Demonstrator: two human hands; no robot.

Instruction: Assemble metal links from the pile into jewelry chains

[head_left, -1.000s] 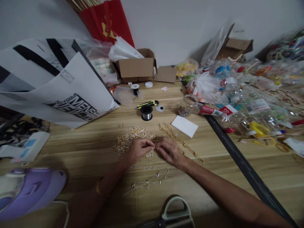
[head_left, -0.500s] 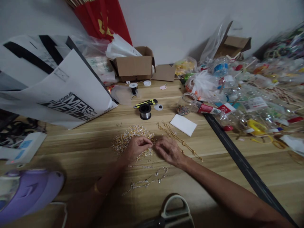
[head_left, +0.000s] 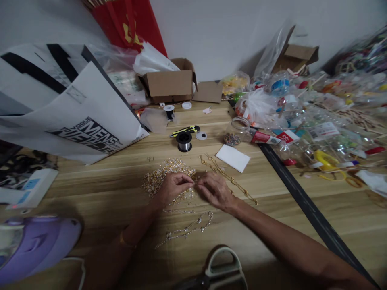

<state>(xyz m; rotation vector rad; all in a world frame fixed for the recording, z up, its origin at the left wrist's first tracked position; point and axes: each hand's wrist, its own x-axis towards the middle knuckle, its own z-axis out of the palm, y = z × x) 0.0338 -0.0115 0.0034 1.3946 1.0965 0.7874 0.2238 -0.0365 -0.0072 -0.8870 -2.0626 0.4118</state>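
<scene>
My left hand [head_left: 175, 187] is closed in a pinch at the right side of a heap of small gold and silver jewelry pieces [head_left: 154, 179]. Close beside it, my right hand [head_left: 215, 191] is closed too, its fingertips almost meeting the left ones. Whatever the fingers hold is too small to make out. Gold chains [head_left: 238, 183] lie beyond and to the right of my right hand. Nearer to me, a silver chain [head_left: 186, 232] with clear stones lies in a loop, and a shorter silver chain [head_left: 178, 211] is stretched out above it.
Behind the heap are a wire spool [head_left: 184, 142], a yellow-black utility knife [head_left: 185, 131] and a jar of beads [head_left: 234, 135]. Scissors [head_left: 225, 266] lie at the front edge. A white bag [head_left: 75, 117] stands left; plastic bottles [head_left: 320, 133] crowd the right.
The view has shifted very slightly. Both hands keep the same pinched pose in the same place, and the chains have not moved.
</scene>
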